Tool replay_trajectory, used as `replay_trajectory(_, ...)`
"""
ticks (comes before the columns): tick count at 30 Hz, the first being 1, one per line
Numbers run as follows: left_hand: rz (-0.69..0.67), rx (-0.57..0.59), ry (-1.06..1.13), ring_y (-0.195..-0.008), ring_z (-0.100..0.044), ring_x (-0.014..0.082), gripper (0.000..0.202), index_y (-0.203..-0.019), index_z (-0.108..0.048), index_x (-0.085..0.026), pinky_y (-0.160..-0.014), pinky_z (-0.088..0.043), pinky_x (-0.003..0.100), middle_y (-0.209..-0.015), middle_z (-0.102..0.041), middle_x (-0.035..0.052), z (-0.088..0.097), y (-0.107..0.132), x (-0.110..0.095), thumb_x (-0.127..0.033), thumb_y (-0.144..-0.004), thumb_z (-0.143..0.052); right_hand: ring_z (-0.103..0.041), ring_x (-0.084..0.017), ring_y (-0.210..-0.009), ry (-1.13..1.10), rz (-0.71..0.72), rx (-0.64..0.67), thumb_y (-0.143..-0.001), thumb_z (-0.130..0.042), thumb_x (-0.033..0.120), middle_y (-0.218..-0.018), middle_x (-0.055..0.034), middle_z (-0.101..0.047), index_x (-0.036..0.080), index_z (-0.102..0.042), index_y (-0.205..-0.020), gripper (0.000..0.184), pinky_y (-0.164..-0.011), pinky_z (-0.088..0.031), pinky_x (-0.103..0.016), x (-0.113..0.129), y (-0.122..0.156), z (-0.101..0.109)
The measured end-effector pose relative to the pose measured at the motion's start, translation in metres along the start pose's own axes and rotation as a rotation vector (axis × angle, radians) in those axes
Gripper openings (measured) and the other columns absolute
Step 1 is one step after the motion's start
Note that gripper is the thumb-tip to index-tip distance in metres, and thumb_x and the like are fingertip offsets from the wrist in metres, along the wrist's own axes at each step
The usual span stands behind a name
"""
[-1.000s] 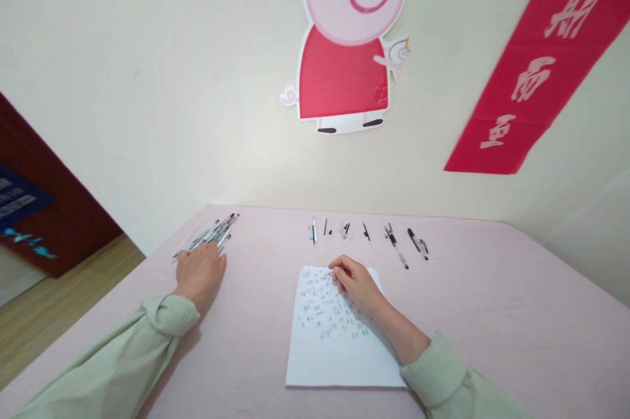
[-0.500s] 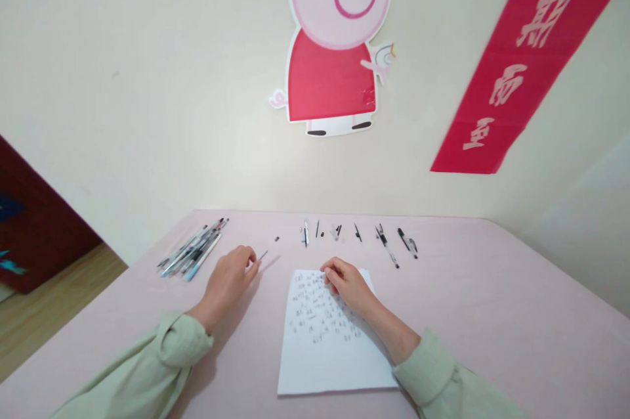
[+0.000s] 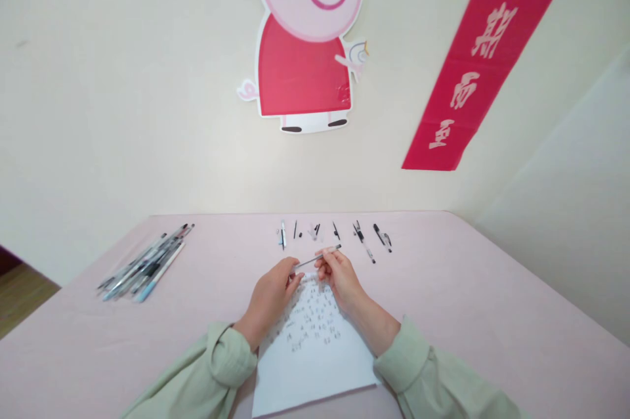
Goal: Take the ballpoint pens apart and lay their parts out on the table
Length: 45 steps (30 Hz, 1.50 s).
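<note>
Both hands meet over the top of a white sheet of paper (image 3: 315, 366) covered in small handwriting. My left hand (image 3: 270, 299) and my right hand (image 3: 338, 278) each pinch one pen (image 3: 319, 257), a thin grey one with a dark tip, held level between them just above the paper. Both hands are closed on it. A bundle of pens (image 3: 145, 263) lies at the left of the pink table (image 3: 492, 314), well away from my left hand.
A row of pen parts and pens (image 3: 335, 234) lies along the table's far edge. Behind it is a cream wall with a cartoon pig cut-out (image 3: 302, 44) and a red banner (image 3: 472, 58). Wooden floor (image 3: 20, 294) shows at the left.
My left hand left the pen bundle with one pen and carried it right to the paper. My right hand now grips the same pen. The view has swung right.
</note>
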State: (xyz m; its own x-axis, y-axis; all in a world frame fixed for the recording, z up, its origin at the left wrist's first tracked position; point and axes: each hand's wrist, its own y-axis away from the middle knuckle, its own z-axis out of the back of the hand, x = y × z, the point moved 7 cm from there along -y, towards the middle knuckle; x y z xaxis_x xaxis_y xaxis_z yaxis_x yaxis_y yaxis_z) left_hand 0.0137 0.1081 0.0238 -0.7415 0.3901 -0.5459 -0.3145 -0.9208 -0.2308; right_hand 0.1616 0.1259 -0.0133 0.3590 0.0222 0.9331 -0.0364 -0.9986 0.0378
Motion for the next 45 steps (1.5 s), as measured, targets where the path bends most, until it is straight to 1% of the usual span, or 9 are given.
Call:
replay_trajectory(6,0.002,0.04,-0.04,-0.072,-0.06,0.0169,0.022,-0.089,-0.056,-0.024,-0.064,-0.04,0.026,-0.082,-0.065,0.0014,-0.003,0.004,0.003,-0.038,-0.091,-0.039,-0.049,-0.008,-0.048,-0.016,-0.028,0.007,-0.073,-0.066,0.052,-0.067,-0.0005,-0.061,0.015,-0.061,-0.083,0.038,-0.047,-0.039,-0.02,-0.002,-0.001,0.001)
replay_trajectory(10,-0.021,0.096,-0.032,-0.074,-0.061,0.0178,0.026,-0.086,-0.057,-0.024,-0.066,-0.04,0.026,-0.081,-0.067,0.0021,-0.009,0.003,0.002,-0.038,-0.092,-0.036,-0.048,-0.008,-0.048,0.083,-0.02,0.067,-0.074,-0.064,0.054,-0.065,0.0,-0.06,0.016,-0.061,-0.083,0.039,-0.046,-0.038,-0.021,-0.001,0.001,-0.005)
replay_trajectory(13,-0.039,0.137,0.035,-0.08,-0.063,0.0187,0.024,-0.096,-0.059,-0.024,-0.07,-0.042,0.027,-0.09,-0.069,0.0037,-0.014,0.003,0.001,-0.034,-0.092,-0.037,-0.048,-0.009,-0.049,0.24,0.0,0.169,-0.076,-0.062,0.052,-0.058,0.0023,-0.055,0.017,-0.062,-0.08,0.036,-0.049,-0.04,-0.021,-0.001,0.004,-0.014)
replay_trajectory(16,-0.022,0.125,0.067,-0.087,-0.065,0.02,0.027,-0.107,-0.057,-0.025,-0.073,-0.044,0.028,-0.099,-0.069,0.0063,-0.014,0.004,-0.001,-0.032,-0.092,-0.035,-0.049,-0.01,-0.051,0.343,0.057,0.234,-0.076,-0.063,0.049,-0.057,0.0033,-0.052,0.018,-0.063,-0.08,0.031,-0.051,-0.041,-0.022,0.002,0.007,-0.021)
replay_trajectory(19,0.029,0.14,-0.014,-0.083,-0.066,0.0219,0.032,-0.111,-0.056,-0.023,-0.069,-0.044,0.029,-0.099,-0.07,0.0083,-0.015,0.006,-0.003,-0.033,-0.094,-0.03,-0.051,-0.01,-0.055,0.355,0.098,0.209,-0.077,-0.063,0.045,-0.066,0.0011,-0.056,0.019,-0.065,-0.083,0.026,-0.053,-0.042,-0.023,0.006,0.009,-0.023)
replay_trajectory(23,0.08,0.189,-0.106,-0.08,-0.068,0.0237,0.037,-0.113,-0.053,-0.022,-0.061,-0.041,0.028,-0.09,-0.072,0.009,-0.02,0.007,-0.005,-0.037,-0.096,-0.024,-0.056,-0.012,-0.066,0.313,0.083,0.197,-0.076,-0.063,0.044,-0.084,-0.003,-0.062,0.02,-0.065,-0.08,0.025,-0.059,-0.045,-0.025,0.008,0.011,-0.024)
replay_trajectory(28,0.079,0.19,-0.07,-0.081,-0.068,0.0231,0.037,-0.104,-0.055,-0.023,-0.06,-0.039,0.027,-0.088,-0.072,0.0078,-0.022,0.008,-0.007,-0.039,-0.096,-0.022,-0.053,-0.011,-0.063,0.312,0.076,0.198,-0.077,-0.063,0.044,-0.069,0.0005,-0.058,0.019,-0.063,-0.075,0.025,-0.06,-0.044,-0.024,0.007,0.012,-0.024)
replay_trajectory(37,0.068,0.163,0.037,-0.081,-0.066,0.0223,0.04,-0.098,-0.057,-0.024,-0.066,-0.039,0.028,-0.087,-0.071,0.0059,-0.023,0.007,-0.004,-0.043,-0.096,-0.021,-0.052,-0.011,-0.059,0.298,0.087,0.186,-0.076,-0.065,0.042,-0.064,0.002,-0.057,0.018,-0.06,-0.071,0.025,-0.058,-0.042,-0.024,0.008,0.012,-0.024)
replay_trajectory(45,0.065,0.179,0.106,-0.08,-0.065,0.0206,0.041,-0.094,-0.058,-0.025,-0.067,-0.04,0.028,-0.085,-0.07,0.0032,-0.017,0.007,-0.008,-0.044,-0.096,-0.022,-0.052,-0.011,-0.058,0.253,0.091,0.169,-0.076,-0.066,0.042,-0.061,0.0016,-0.058,0.018,-0.061,-0.07,0.025,-0.058,-0.041,-0.024,0.005,0.011,-0.022)
